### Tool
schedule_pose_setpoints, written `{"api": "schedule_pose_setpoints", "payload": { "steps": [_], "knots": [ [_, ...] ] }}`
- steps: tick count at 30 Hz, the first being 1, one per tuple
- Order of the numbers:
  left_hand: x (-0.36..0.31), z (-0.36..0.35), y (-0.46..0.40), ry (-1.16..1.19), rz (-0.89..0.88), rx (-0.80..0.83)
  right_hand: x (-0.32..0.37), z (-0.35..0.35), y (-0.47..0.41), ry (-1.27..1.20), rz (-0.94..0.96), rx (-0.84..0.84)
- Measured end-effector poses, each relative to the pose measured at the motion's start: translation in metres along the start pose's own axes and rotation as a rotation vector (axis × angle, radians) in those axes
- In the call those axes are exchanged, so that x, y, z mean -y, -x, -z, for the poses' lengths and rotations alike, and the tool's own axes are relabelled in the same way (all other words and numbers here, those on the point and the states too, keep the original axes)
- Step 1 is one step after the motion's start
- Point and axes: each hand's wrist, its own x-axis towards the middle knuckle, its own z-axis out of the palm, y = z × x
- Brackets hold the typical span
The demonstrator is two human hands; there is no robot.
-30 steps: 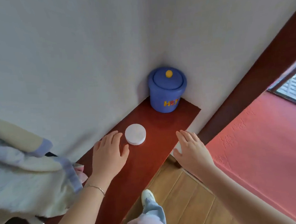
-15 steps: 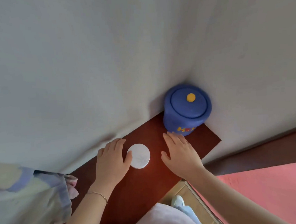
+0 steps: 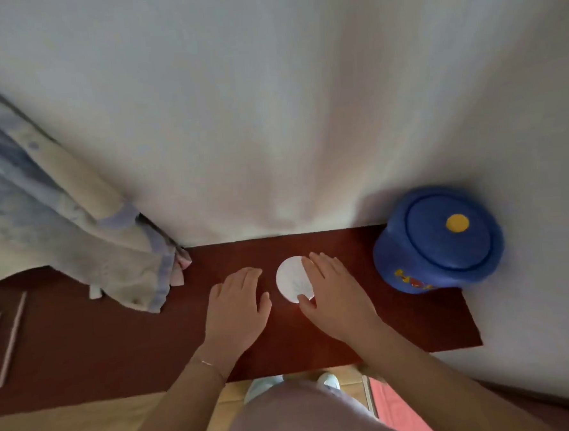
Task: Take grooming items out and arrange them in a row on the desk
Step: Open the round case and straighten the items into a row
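A small round white jar (image 3: 290, 281) lies on the dark red desk (image 3: 399, 325), close to the wall. My right hand (image 3: 334, 292) rests flat on the desk with its fingers over the jar's right edge and the thumb at its near side; the fingers are spread, not closed around it. My left hand (image 3: 237, 305) lies flat and open on the desk just left of the jar, not touching it. A blue lidded pot (image 3: 438, 239) with a yellow knob stands at the desk's right end against the wall.
A pale blue and cream cloth (image 3: 77, 234) hangs over the desk's left part. Thin white sticks (image 3: 12, 338) lie on the dark surface at far left. The desk's right end (image 3: 473, 330) and near edge drop to the floor, where my shoes show.
My right hand has moved left from near the blue pot onto the white jar's right side. The left hand has drawn slightly away from the jar. The camera has swung to face the wall.
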Motion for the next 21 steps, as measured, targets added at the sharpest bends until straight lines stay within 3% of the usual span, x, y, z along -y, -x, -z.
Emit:
{"api": "schedule_pose_setpoints", "payload": {
  "steps": [7, 17, 19, 21],
  "knots": [
    [0.001, -0.016, 0.033, 0.067, 0.156, 0.002, 0.001, -0.008, -0.012, 0.067, 0.140, 0.146],
    [-0.002, -0.018, 0.037, 0.219, 0.182, -0.011, -0.001, -0.014, -0.023, 0.009, 0.079, 0.173],
    [-0.001, -0.015, 0.036, 0.411, 0.246, -0.010, 0.001, -0.011, -0.022, -0.068, 0.074, 0.169],
    [-0.003, -0.007, 0.030, 0.793, 0.423, 0.020, 0.006, -0.007, -0.018, -0.204, 0.085, 0.126]
  ]
}}
